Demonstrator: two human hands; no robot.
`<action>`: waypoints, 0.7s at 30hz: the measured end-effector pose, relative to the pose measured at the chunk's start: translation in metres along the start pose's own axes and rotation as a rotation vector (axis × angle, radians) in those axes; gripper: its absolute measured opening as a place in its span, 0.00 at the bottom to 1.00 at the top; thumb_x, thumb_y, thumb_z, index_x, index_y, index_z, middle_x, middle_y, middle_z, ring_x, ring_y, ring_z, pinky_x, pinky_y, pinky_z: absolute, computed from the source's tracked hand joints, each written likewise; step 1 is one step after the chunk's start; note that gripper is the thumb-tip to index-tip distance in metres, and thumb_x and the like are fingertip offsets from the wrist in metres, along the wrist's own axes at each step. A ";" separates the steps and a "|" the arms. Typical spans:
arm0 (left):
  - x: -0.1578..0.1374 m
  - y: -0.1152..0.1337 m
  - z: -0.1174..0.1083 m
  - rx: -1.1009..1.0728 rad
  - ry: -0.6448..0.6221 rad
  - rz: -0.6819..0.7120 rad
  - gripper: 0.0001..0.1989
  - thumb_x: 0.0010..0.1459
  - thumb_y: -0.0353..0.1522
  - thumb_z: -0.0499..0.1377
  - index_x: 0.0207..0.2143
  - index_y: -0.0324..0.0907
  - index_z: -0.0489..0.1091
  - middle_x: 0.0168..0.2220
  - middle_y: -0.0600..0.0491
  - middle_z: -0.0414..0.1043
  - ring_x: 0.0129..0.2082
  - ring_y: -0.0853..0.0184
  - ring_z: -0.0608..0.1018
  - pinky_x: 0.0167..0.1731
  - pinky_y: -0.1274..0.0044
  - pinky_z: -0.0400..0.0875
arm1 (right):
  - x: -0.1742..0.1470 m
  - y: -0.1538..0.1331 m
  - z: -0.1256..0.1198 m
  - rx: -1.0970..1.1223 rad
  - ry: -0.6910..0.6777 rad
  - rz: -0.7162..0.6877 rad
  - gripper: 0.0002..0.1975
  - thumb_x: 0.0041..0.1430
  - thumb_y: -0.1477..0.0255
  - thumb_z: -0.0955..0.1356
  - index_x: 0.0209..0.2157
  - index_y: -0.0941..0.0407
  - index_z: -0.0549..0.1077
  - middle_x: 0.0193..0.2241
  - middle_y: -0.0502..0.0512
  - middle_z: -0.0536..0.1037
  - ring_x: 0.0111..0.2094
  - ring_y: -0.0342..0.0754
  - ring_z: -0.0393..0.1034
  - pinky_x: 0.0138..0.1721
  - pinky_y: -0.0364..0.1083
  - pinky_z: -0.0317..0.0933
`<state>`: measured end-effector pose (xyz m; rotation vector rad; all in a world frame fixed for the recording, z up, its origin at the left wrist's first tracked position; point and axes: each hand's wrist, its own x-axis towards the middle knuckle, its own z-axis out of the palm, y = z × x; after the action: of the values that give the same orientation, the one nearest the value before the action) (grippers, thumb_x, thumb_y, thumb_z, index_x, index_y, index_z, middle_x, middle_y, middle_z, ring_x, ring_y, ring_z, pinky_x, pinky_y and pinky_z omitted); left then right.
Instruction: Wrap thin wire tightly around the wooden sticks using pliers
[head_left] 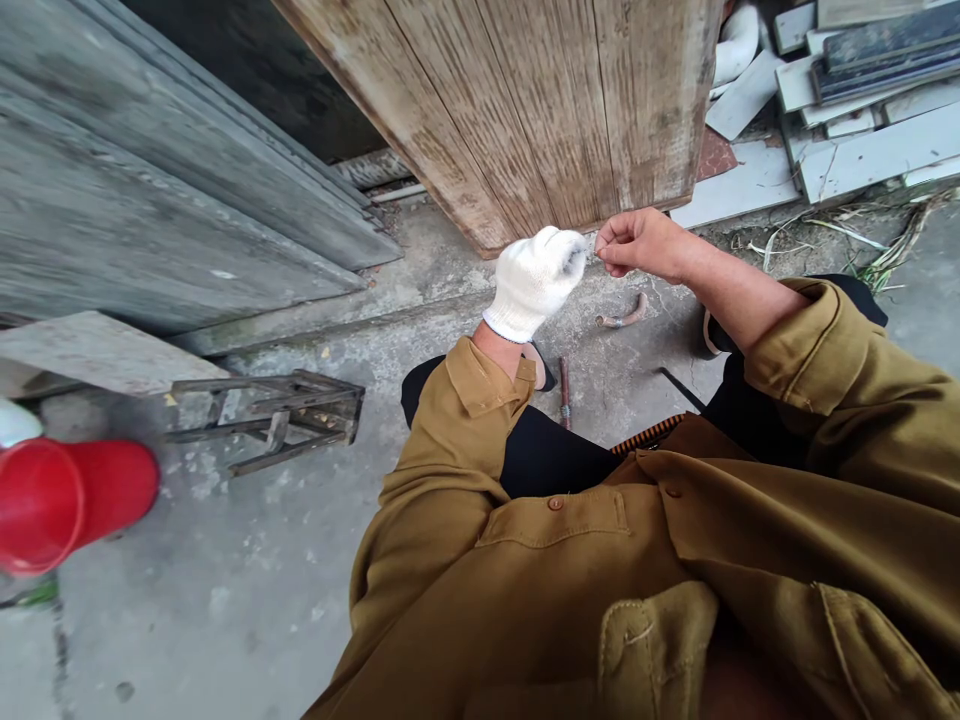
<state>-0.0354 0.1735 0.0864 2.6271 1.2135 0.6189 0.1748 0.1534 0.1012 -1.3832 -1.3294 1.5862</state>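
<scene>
My left hand [537, 282] wears a white knitted glove, dark with dirt near the fingertips. Its fingers are curled closed; whatever may be inside them is hidden. Just to its right is my bare right hand [637, 245], with thumb and fingers pinched together close to the glove. Anything in that pinch is too small to name. Both hands hover in front of the lower edge of a weathered wooden panel [540, 110]. Below them on the concrete lie a curved brownish piece with a greyish band [628, 313] and a straight reddish-brown rod [565, 390].
To the left a small wooden stool frame [300, 415] lies on the concrete, near a red bucket [112, 490] tipped on its side. Grey boards [187, 190] lean at the upper left. Stacked tiles [877, 150] and dry stalks [896, 245] lie at the upper right.
</scene>
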 end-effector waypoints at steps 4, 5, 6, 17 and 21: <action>0.001 -0.002 -0.001 0.009 0.011 0.008 0.13 0.71 0.40 0.56 0.44 0.44 0.78 0.40 0.47 0.82 0.39 0.62 0.82 0.40 0.71 0.72 | 0.004 0.011 -0.001 -0.183 0.053 -0.088 0.11 0.60 0.70 0.77 0.30 0.57 0.74 0.23 0.50 0.72 0.27 0.44 0.68 0.31 0.46 0.67; 0.001 -0.003 -0.001 0.013 0.008 0.020 0.14 0.71 0.41 0.56 0.44 0.44 0.78 0.40 0.47 0.82 0.39 0.62 0.82 0.40 0.71 0.72 | 0.004 0.013 -0.001 -0.233 0.084 -0.120 0.10 0.60 0.69 0.76 0.31 0.57 0.74 0.24 0.51 0.73 0.28 0.44 0.69 0.32 0.46 0.66; 0.001 -0.004 -0.002 0.017 0.002 0.031 0.14 0.72 0.42 0.56 0.45 0.44 0.78 0.40 0.47 0.82 0.39 0.62 0.82 0.39 0.71 0.72 | 0.004 0.014 0.000 -0.281 0.119 -0.154 0.10 0.60 0.68 0.76 0.32 0.57 0.75 0.25 0.51 0.73 0.29 0.45 0.70 0.33 0.47 0.66; 0.003 0.000 0.002 -0.080 0.018 -0.013 0.09 0.66 0.35 0.59 0.41 0.44 0.79 0.40 0.49 0.83 0.43 0.61 0.84 0.45 0.70 0.76 | 0.006 0.018 0.002 -0.328 0.142 -0.189 0.09 0.59 0.69 0.76 0.32 0.57 0.73 0.26 0.52 0.73 0.31 0.47 0.69 0.36 0.49 0.66; 0.004 0.001 0.009 -0.240 0.090 -0.146 0.06 0.65 0.31 0.59 0.40 0.43 0.77 0.39 0.51 0.81 0.44 0.63 0.83 0.50 0.69 0.78 | 0.008 0.019 0.003 -0.240 0.130 -0.202 0.11 0.59 0.68 0.76 0.32 0.56 0.72 0.25 0.51 0.72 0.30 0.46 0.68 0.34 0.48 0.66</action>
<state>-0.0282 0.1759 0.0801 2.3147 1.2553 0.8077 0.1728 0.1545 0.0806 -1.4152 -1.5642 1.2154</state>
